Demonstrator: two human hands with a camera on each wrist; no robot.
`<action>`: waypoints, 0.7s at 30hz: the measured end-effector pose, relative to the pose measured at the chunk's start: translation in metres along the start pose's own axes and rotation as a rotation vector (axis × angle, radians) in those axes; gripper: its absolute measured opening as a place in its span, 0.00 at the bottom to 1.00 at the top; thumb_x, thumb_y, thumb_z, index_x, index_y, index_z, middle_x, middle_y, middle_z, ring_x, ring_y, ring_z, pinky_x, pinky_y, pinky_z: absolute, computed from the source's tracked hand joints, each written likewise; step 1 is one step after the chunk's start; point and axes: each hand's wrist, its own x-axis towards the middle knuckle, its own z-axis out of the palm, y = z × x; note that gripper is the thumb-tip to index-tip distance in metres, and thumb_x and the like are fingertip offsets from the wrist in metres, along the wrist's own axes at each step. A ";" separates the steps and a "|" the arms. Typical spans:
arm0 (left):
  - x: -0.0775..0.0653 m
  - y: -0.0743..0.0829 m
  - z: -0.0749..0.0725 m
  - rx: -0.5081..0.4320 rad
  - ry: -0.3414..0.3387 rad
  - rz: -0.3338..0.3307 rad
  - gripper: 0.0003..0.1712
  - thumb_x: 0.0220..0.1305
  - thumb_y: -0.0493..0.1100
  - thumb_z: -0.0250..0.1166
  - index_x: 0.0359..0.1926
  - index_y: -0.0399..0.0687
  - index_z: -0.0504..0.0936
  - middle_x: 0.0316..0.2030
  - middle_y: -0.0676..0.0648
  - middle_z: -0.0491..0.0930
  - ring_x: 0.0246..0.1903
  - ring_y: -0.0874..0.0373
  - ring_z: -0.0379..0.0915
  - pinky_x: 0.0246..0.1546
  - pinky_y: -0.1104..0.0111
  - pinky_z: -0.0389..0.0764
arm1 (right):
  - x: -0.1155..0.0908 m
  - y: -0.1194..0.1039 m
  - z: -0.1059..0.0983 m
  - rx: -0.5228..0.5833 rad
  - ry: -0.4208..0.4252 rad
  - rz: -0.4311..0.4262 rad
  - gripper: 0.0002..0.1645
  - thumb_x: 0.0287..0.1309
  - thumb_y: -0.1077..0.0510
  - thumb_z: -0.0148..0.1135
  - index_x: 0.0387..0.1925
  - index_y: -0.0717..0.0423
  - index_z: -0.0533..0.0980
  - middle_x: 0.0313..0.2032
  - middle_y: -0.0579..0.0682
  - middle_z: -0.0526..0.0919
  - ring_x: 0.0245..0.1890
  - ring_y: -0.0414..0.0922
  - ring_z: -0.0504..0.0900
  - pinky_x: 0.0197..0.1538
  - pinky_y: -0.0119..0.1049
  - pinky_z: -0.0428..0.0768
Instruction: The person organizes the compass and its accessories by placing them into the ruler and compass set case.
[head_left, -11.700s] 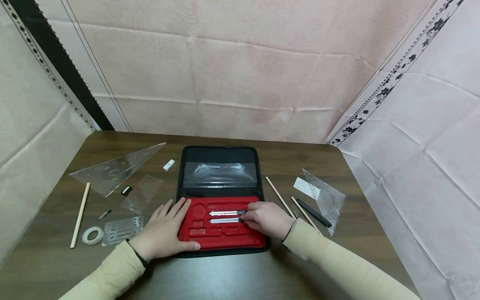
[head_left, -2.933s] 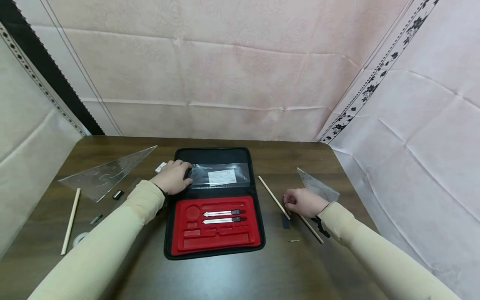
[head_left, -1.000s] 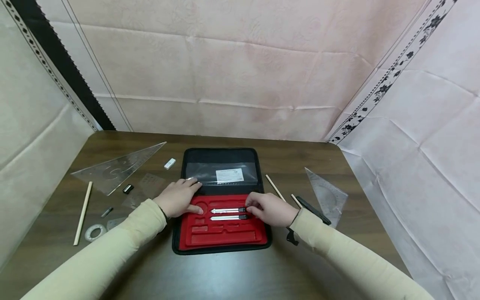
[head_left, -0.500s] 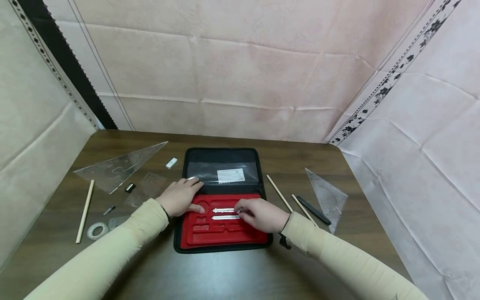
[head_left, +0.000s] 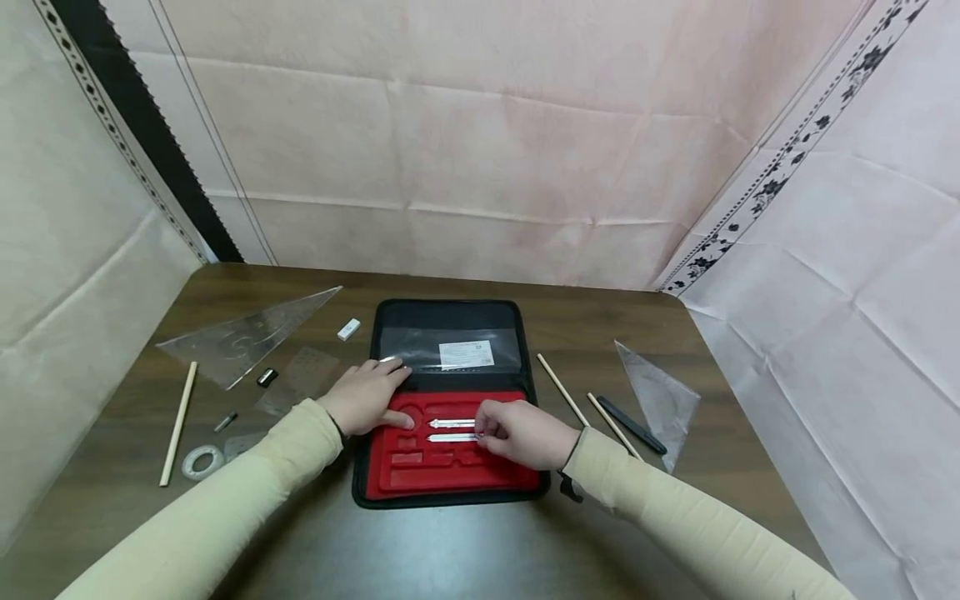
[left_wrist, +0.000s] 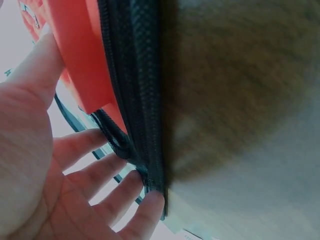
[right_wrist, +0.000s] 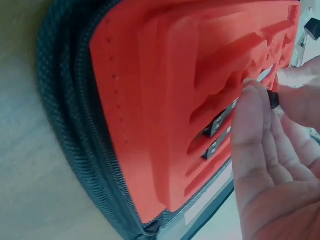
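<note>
A black zip case (head_left: pixel 450 312) lies open on the table, its red moulded tray (head_left: pixel 450 481) in the near half. Two silver compass-like drawing tools (head_left: pixel 453 437) with black ends (right_wrist: pixel 215 124) lie side by side in tray slots. My left hand (head_left: pixel 365 400) rests at the case's left edge near the fold, fingers spread, thumb (left_wrist: pixel 40 65) against the red tray. Above the tray's right half, my right hand (head_left: pixel 528 435) pinches a small black piece (right_wrist: pixel 273 99) between thumb and forefinger. Its kind is mostly hidden by the fingers. A white label card (head_left: pixel 467 355) sits in the lid's clear pocket.
Left of the case lie a clear set square (head_left: pixel 240 337), a white eraser (head_left: pixel 348 329), a tape roll (head_left: pixel 202 462), a wooden stick (head_left: pixel 178 423) and clear stencils (head_left: pixel 300 379). To the right are two sticks (head_left: pixel 562 390), a black slim tool (head_left: pixel 632 425) and another set square (head_left: pixel 663 404).
The label card went from the table's right into the lid pocket. My left hand came down from the lid; my right hand came from the right side to over the tray, lately shifting slightly left.
</note>
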 end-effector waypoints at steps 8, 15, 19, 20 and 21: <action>0.000 -0.001 0.003 -0.006 0.013 -0.004 0.50 0.51 0.66 0.69 0.67 0.40 0.68 0.66 0.36 0.63 0.63 0.38 0.59 0.59 0.44 0.63 | 0.005 -0.004 0.010 -0.179 -0.046 -0.129 0.09 0.58 0.56 0.68 0.42 0.46 0.82 0.37 0.37 0.81 0.36 0.31 0.76 0.46 0.27 0.76; -0.001 0.000 0.002 -0.007 0.008 -0.008 0.50 0.51 0.66 0.69 0.67 0.41 0.68 0.66 0.36 0.64 0.63 0.38 0.59 0.60 0.44 0.62 | 0.004 -0.001 0.016 -0.160 -0.039 -0.091 0.07 0.58 0.55 0.69 0.39 0.44 0.83 0.35 0.36 0.79 0.35 0.31 0.74 0.43 0.26 0.76; -0.001 -0.001 0.003 -0.009 0.010 -0.007 0.50 0.51 0.67 0.69 0.67 0.41 0.68 0.66 0.36 0.64 0.63 0.38 0.59 0.60 0.44 0.62 | -0.004 0.000 0.015 -0.180 -0.022 -0.093 0.10 0.59 0.56 0.68 0.43 0.45 0.83 0.37 0.38 0.79 0.37 0.31 0.75 0.44 0.26 0.76; -0.001 -0.001 0.003 -0.012 0.008 -0.009 0.51 0.51 0.67 0.69 0.67 0.41 0.68 0.66 0.36 0.64 0.63 0.38 0.59 0.60 0.44 0.61 | -0.007 0.000 0.015 -0.199 -0.015 -0.104 0.11 0.59 0.57 0.67 0.45 0.46 0.82 0.38 0.39 0.78 0.37 0.32 0.75 0.44 0.26 0.76; 0.000 -0.002 0.002 -0.013 0.006 -0.011 0.51 0.51 0.67 0.69 0.68 0.41 0.67 0.66 0.36 0.63 0.64 0.38 0.59 0.60 0.44 0.61 | -0.010 0.001 0.015 -0.222 -0.008 -0.116 0.13 0.59 0.57 0.67 0.46 0.46 0.82 0.39 0.40 0.78 0.37 0.32 0.75 0.44 0.26 0.76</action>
